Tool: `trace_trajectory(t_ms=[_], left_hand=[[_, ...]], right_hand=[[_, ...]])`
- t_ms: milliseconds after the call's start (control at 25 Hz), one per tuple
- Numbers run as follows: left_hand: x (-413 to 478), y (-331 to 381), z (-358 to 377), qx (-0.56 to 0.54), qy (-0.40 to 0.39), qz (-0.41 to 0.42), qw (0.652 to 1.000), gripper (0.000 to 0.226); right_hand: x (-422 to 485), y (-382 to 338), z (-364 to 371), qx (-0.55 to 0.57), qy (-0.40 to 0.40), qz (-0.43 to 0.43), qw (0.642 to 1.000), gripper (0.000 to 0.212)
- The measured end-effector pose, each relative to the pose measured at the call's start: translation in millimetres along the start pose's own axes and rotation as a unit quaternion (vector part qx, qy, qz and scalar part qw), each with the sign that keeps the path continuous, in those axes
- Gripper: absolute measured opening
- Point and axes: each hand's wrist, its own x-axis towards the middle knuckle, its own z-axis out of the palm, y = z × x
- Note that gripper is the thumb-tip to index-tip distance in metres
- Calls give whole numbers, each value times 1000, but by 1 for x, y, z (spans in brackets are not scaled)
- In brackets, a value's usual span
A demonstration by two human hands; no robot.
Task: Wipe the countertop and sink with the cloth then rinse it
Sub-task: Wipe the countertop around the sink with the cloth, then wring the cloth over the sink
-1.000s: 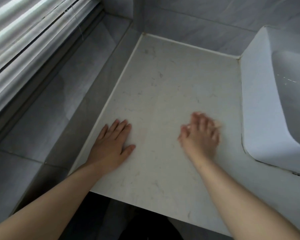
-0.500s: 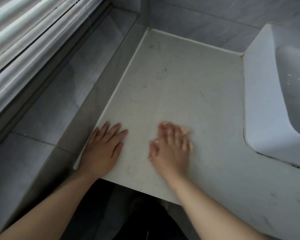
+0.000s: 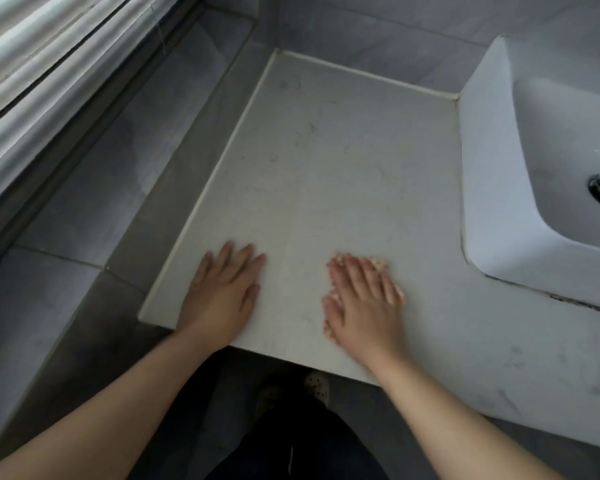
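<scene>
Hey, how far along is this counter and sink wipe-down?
Early. In hand: the right hand presses the cloth flat on the countertop near its front edge; the left hand rests flat beside it. Nothing looks clearly finished; faint marks show toward the back. Left: the sink, then rinsing the cloth.

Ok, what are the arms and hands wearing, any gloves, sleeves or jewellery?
Nothing visible. Both forearms are bare to the frame edge, no sleeves. The left hand and right hand are ungloved, with no rings, watch or bands showing.
</scene>
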Motion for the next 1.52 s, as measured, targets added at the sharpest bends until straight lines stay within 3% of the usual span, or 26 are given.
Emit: trace_trajectory(t_ms=[120,240,480,560,640,760,800,920,1000,1080,1160,1240,1280,1320,1440,1520], left_hand=[[2,36,7,22,1,116,993,48],[11,65,15,26,1,150,988,47],[33,93,20,29,-21,140,989,48],[47,112,17,-17,-27,151,988,48],[68,148,3,-93,14,161,982,48],[102,217,-38,-255,99,101,957,42],[116,244,-53,-297,109,102,943,41],[154,317,-81,-392,69,159,904,38],[180,358,-86,-426,48,157,890,16],[204,389,-85,-485,40,89,869,8],[223,412,-83,-601,2,8,800,16],[239,435,-85,-669,-49,-69,738,16],[245,444,-85,-653,-77,-95,747,16],[251,455,-83,-625,-97,-108,767,16],[269,484,-70,-581,-74,-130,800,25],[280,493,-61,-571,-35,-142,808,33]], right_hand=[[10,49,1,-5,5,83,997,57],[11,75,-1,12,-6,151,989,64],[-12,92,-9,81,101,103,986,31],[-7,103,-26,168,83,132,973,32],[-2,118,-53,260,62,170,949,30],[11,146,-115,450,111,139,875,16],[19,163,-136,478,132,136,858,19],[50,217,-182,458,174,150,859,30],[70,258,-194,454,174,191,853,34],[82,295,-196,523,147,264,797,33],[82,325,-197,651,57,304,693,36],[77,347,-193,708,-8,305,637,41],[76,352,-190,729,-13,301,615,40],[79,356,-186,733,4,297,612,37],[98,360,-176,616,116,296,721,27],[111,363,-172,581,135,300,744,29]])
